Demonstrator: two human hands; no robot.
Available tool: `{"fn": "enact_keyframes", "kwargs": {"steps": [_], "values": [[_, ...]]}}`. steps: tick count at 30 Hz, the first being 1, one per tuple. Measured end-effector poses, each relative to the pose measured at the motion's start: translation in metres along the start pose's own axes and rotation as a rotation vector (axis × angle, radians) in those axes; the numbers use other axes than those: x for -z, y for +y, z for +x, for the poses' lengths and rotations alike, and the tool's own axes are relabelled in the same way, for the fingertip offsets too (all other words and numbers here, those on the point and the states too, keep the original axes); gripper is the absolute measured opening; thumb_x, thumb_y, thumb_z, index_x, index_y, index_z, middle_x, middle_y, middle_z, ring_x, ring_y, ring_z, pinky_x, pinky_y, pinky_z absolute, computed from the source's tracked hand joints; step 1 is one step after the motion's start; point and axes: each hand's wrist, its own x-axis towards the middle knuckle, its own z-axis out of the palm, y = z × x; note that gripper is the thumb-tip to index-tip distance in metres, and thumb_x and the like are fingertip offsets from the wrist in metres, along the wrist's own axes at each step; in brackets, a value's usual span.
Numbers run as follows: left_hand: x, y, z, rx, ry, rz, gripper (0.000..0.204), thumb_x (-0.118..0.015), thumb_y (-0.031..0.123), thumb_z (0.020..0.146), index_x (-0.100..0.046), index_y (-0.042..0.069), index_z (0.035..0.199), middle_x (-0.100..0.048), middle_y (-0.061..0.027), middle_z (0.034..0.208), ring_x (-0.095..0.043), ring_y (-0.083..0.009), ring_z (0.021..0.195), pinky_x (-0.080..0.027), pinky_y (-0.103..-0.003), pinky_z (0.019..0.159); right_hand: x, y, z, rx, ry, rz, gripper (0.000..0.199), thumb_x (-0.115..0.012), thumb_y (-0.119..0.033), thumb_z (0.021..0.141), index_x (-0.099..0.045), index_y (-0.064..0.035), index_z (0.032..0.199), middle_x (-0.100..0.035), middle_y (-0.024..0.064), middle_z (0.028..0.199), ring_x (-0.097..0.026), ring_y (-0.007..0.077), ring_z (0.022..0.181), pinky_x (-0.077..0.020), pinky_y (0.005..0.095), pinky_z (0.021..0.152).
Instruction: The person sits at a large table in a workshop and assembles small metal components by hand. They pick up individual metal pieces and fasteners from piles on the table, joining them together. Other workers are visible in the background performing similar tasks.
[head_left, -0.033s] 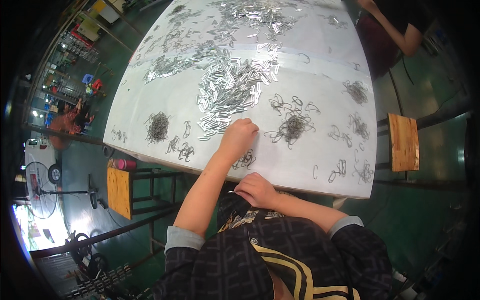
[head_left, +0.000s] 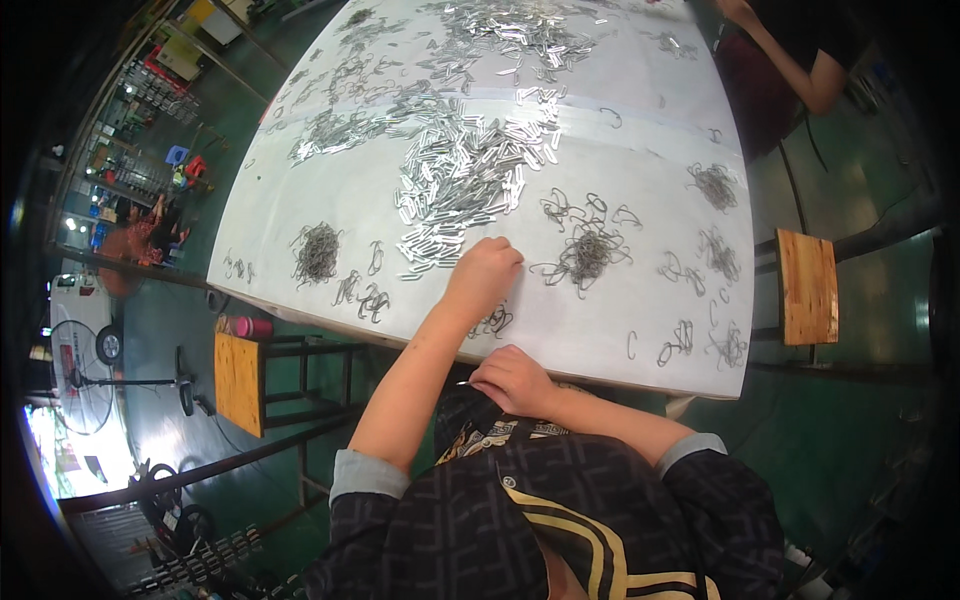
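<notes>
My left hand (head_left: pixel 483 275) rests on the white-covered table (head_left: pixel 620 345) with its fingers pressed together; whatever they may hold is hidden. Just beyond it spreads a heap of small shiny metal strips (head_left: pixel 450 180). To its right lies a tangled pile of thin bent wire hooks (head_left: pixel 588 252), and a few more wire hooks (head_left: pixel 493 320) show beside my left wrist. At the table's near edge, close to my body, my right hand (head_left: pixel 515 382) is closed in a pinch. A small shiny metal piece (head_left: pixel 462 383) pokes out from its fingertips.
Other wire piles (head_left: pixel 318 252) lie to the left and along the right edge. More strips (head_left: pixel 525 35) cover the far end. Wooden stools (head_left: pixel 240 385) stand at both sides. At the far right, another person's arm (head_left: pixel 785 60) reaches near the table.
</notes>
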Motion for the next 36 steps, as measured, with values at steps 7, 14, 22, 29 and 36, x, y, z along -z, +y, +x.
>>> {"fn": "enact_keyframes", "kwargs": {"steps": [7,14,22,29,36], "values": [[-0.028,0.027,0.017,-0.152,-0.062,0.333,0.005,-0.062,0.004,0.070,-0.065,0.002,0.072,-0.063,-0.0113,0.077,-0.064,-0.0267,0.079,-0.055,-0.036,0.064,-0.003,0.004,-0.004,-0.022,0.011,0.006,0.015,-0.071,-0.008,0.078,-0.064,-0.0081,0.092,-0.063,0.0070,0.088,-0.060,0.0282,0.086,-0.0443,0.0392,0.078],[-0.035,0.024,0.018,-0.074,0.057,0.293,0.004,-0.062,0.005,0.071,-0.064,0.003,0.068,-0.062,-0.0114,0.072,-0.064,-0.0269,0.068,-0.055,-0.037,0.059,-0.002,0.000,0.000,-0.029,-0.013,0.011,0.018,-0.071,-0.006,0.078,-0.066,-0.0077,0.095,-0.065,0.0076,0.090,-0.060,0.0291,0.087,-0.0450,0.0390,0.079],[0.028,0.004,-0.047,0.442,0.231,-0.585,0.013,-0.068,0.008,0.072,-0.067,-0.003,0.079,-0.069,-0.0116,0.072,-0.067,-0.0185,0.063,-0.053,-0.028,0.059,0.005,-0.009,0.003,-0.078,-0.031,0.047,0.013,-0.072,-0.004,0.076,-0.066,-0.0065,0.088,-0.065,0.0078,0.082,-0.061,0.0278,0.079,-0.0449,0.0378,0.075],[0.069,0.029,-0.161,0.603,0.335,-1.201,0.005,-0.066,0.002,0.083,-0.062,0.000,0.084,-0.067,-0.0033,0.076,-0.058,-0.0051,0.062,-0.047,-0.020,0.057,0.000,-0.029,0.017,-0.191,0.030,0.127,0.009,-0.070,0.000,0.077,-0.066,-0.0033,0.085,-0.065,0.0094,0.079,-0.061,0.0255,0.073,-0.0456,0.0337,0.068],[0.052,0.053,-0.207,0.591,0.446,-0.995,0.005,-0.065,0.002,0.086,-0.061,-0.001,0.089,-0.065,-0.0015,0.080,-0.059,-0.0057,0.075,-0.047,-0.020,0.066,-0.007,-0.048,0.027,-0.284,0.038,0.170,0.008,-0.071,0.000,0.077,-0.067,-0.0024,0.084,-0.066,0.0103,0.079,-0.061,0.0263,0.074,-0.0463,0.0339,0.068]]}}
